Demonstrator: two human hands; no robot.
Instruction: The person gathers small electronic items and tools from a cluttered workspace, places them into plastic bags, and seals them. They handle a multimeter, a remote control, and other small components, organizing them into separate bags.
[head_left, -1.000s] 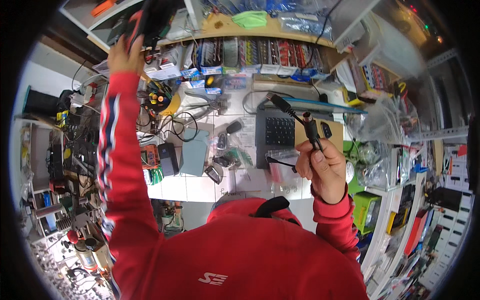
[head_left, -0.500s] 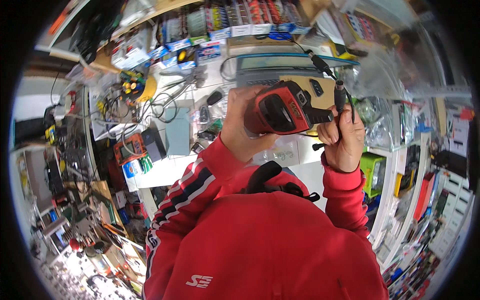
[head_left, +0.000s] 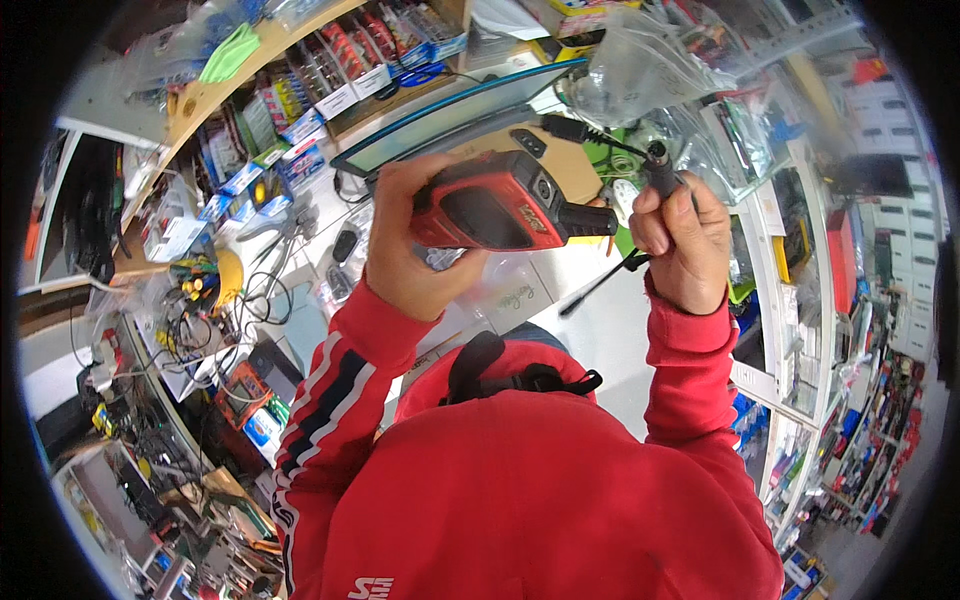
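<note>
My left hand (head_left: 408, 255) is closed around a red handheld device (head_left: 490, 210) with a dark window and a stubby black part jutting from its right end. To its right, my right hand (head_left: 688, 240) pinches a black cable connector (head_left: 660, 170), its round end tipped up. A thinner lead (head_left: 595, 285) with a black end dangles below my right fingers. The connector and the device are apart, with a gap between them. A second black plug (head_left: 565, 128) on the same cable hangs beyond the connector.
Behind the device stands an open laptop (head_left: 440, 125) with a tan board (head_left: 570, 175) before it. Clear plastic bags (head_left: 645, 70) crowd the far right. Tangled cables, a yellow tool holder (head_left: 228, 278) and an orange multimeter (head_left: 243, 390) lie to the left. Boxed goods line the back shelf.
My view has turned to the right. The gap between the red device and the connector has widened, and the connector's round end now tilts more toward me. Both hands keep their holds.
</note>
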